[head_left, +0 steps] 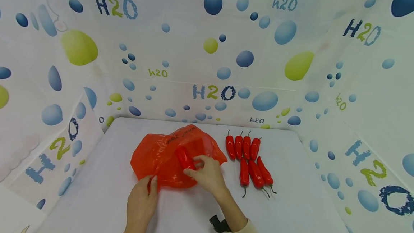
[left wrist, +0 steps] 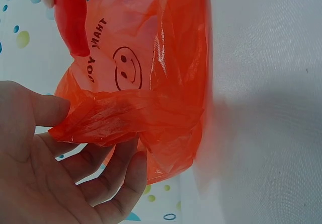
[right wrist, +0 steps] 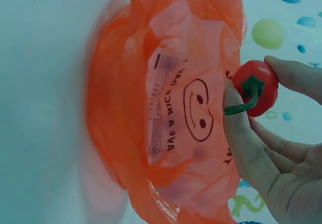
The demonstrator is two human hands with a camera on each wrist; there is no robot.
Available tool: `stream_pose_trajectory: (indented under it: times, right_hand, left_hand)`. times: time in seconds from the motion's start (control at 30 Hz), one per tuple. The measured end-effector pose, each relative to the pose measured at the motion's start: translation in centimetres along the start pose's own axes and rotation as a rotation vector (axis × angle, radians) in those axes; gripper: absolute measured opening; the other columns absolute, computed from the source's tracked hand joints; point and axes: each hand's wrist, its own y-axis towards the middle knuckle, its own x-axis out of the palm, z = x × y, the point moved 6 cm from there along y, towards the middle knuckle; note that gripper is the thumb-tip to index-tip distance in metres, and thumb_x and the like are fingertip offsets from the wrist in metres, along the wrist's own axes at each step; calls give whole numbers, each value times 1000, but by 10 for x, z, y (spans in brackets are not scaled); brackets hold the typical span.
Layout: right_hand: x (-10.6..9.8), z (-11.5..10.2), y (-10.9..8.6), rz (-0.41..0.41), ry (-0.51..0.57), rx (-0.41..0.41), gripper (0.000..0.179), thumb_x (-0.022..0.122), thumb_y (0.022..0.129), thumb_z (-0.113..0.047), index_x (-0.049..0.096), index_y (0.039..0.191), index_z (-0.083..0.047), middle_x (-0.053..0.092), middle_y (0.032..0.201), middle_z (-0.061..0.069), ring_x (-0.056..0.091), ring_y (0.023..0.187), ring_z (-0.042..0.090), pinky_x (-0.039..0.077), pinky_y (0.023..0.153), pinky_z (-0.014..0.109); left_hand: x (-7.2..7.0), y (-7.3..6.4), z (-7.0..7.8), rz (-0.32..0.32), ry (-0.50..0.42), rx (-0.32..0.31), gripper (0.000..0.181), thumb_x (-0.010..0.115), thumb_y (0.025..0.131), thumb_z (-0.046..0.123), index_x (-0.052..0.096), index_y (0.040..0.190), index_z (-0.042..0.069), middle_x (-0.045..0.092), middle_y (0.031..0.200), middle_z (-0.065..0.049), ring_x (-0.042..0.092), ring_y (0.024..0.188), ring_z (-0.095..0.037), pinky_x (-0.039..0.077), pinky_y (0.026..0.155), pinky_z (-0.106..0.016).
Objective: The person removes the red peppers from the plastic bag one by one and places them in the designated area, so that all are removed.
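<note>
An orange-red plastic bag point(head_left: 148, 157) with printed lettering and a smiley face lies on the white table, its mouth toward me. My left hand point(head_left: 142, 200) pinches the near left edge of the bag between thumb and fingers, as the left wrist view shows. In my right hand point(head_left: 208, 173) a red chili pepper point(head_left: 185, 158) is held by its stem end, over the bag. The right wrist view shows the green stem of this pepper point(right wrist: 256, 88) between thumb and fingers. Several more red peppers point(head_left: 247, 172) lie in two rows to the right of the bag.
The white table point(head_left: 291, 161) is bounded at the back and sides by a curtain point(head_left: 181, 53) printed with bubbles and H2O lettering. A black object point(head_left: 220, 224) shows beside my right forearm at the near edge.
</note>
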Motion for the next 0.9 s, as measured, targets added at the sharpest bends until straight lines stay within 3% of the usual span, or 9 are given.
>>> stream_pose_trajectory:
  times: [0.37, 0.67, 0.9]
  right_hand:
    - [-11, 10, -13, 23, 51, 16, 53, 90, 82, -34, 72, 125, -8, 73, 95, 0, 68, 79, 14, 61, 63, 31]
    - [-25, 15, -21, 58, 91, 18, 53, 89, 83, -36, 72, 126, -9, 75, 103, 4, 71, 84, 17, 62, 67, 33]
    - [-36, 23, -26, 98, 124, 35, 56, 89, 84, -35, 71, 128, -6, 75, 102, 6, 74, 82, 19, 63, 69, 33]
  left_hand:
    - [-1, 0, 3, -19, -3, -4, 39, 50, 110, 28, 69, 123, -3, 71, 117, -24, 64, 110, -46, 48, 96, -65]
    - [1, 1, 3, -61, 11, -42, 41, 49, 110, 29, 66, 127, -4, 69, 122, -24, 63, 113, -44, 48, 100, -65]
    - [2, 0, 6, -38, 2, -8, 40, 50, 110, 29, 68, 125, -4, 70, 120, -25, 64, 112, -46, 48, 99, -65]
